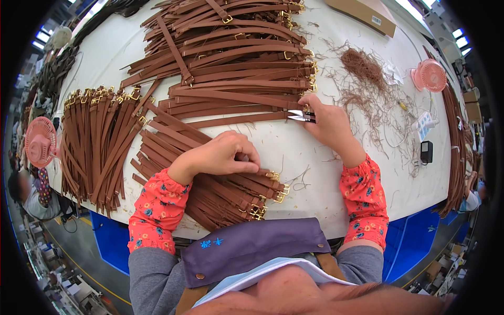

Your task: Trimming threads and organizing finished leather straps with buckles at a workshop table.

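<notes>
My right hand (pixel 331 125) is closed around a small pair of thread snips (pixel 300 116), with the silver blades pointing left. Their tips lie beside the end of a brown belt (pixel 247 118) at the near edge of the large belt pile (pixel 226 63). The right fingertips are close to the buckles there. Lower left, my left hand (pixel 223 152) is curled above a smaller fan of brown belts (pixel 210 197) with gold buckles (pixel 281 193). Its thumb and fingers come together, and I cannot make out whether anything is between them.
Another belt bundle (pixel 97 142) lies at the left, near a pink fan (pixel 41 142). Right of the pile are tangled brown threads (pixel 363 65), a second pink fan (pixel 429 76), a white power strip (pixel 423 126) and a black adapter (pixel 426 152). A cardboard box (pixel 362 13) sits far right.
</notes>
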A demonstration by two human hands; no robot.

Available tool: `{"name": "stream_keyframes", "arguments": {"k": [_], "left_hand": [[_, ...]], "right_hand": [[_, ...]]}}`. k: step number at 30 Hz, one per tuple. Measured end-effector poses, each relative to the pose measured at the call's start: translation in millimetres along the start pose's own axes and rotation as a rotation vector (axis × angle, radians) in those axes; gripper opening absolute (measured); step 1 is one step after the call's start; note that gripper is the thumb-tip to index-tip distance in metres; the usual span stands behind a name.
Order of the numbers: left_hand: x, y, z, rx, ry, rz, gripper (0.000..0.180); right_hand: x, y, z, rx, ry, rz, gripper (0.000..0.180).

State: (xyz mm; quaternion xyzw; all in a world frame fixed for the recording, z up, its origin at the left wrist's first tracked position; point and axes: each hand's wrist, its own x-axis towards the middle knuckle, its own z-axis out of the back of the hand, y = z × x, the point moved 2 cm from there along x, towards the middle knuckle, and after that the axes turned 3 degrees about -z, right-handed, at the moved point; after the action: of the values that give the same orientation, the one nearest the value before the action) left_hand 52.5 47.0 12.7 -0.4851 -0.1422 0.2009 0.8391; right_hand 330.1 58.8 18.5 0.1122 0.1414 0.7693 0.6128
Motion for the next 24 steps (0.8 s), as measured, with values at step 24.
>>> {"name": "stream_keyframes", "arguments": {"k": [24], "left_hand": [[8,2,-18,0.276,-0.098,-0.069,0.050]], "right_hand": [[-3,5,-14,0.024,-0.198,0.110,0.025]]}}
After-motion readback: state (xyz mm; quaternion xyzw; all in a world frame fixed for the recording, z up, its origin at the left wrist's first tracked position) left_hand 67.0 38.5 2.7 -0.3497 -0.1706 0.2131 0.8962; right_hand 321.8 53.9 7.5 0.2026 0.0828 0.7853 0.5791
